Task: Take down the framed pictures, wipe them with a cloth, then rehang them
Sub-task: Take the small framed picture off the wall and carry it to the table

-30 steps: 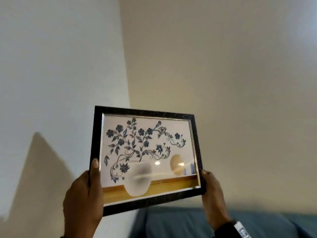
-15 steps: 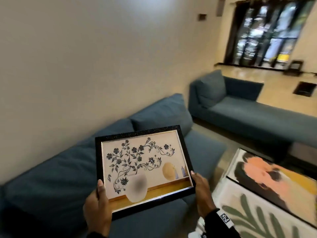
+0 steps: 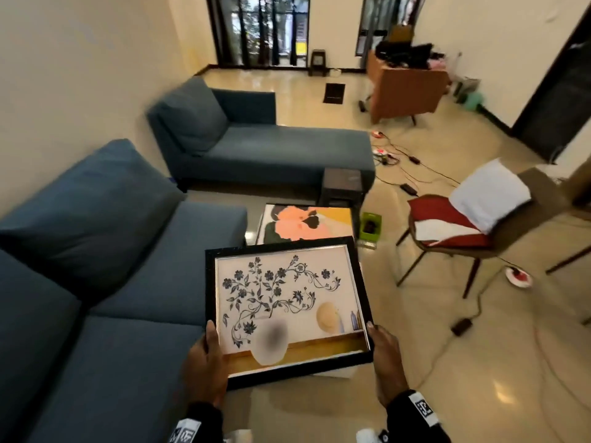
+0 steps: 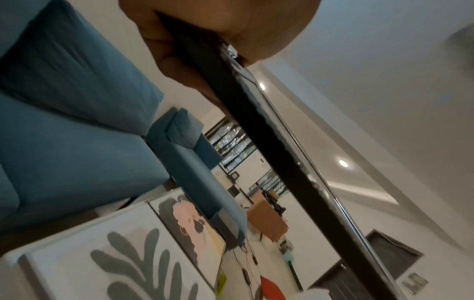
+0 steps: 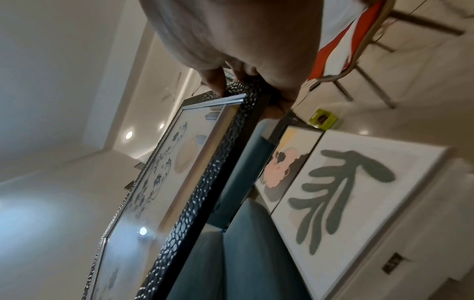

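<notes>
A black-framed picture (image 3: 287,302) of blue flowers in a white vase is held face up and tilted, above the floor beside the sofa. My left hand (image 3: 208,350) grips its lower left edge, thumb on the front. My right hand (image 3: 380,350) grips the lower right corner. In the left wrist view the left hand (image 4: 205,30) wraps round the frame's black edge (image 4: 269,152). The right wrist view shows the right hand (image 5: 243,50) pinching the textured frame (image 5: 205,192). Below lie a pink-flower picture (image 3: 303,223) and a grey-leaf picture (image 5: 346,192), flat and side by side.
A blue sofa (image 3: 112,282) runs along the left wall, with a blue chaise (image 3: 256,145) further back. A dark stool (image 3: 342,183), a green box (image 3: 371,227) and a red-seated chair (image 3: 447,231) stand to the right. Cables (image 3: 479,314) trail over the floor.
The picture has come down from wall height to low beside the sofa, and the head view has swung from the wall to the room. Both hands keep their hold.
</notes>
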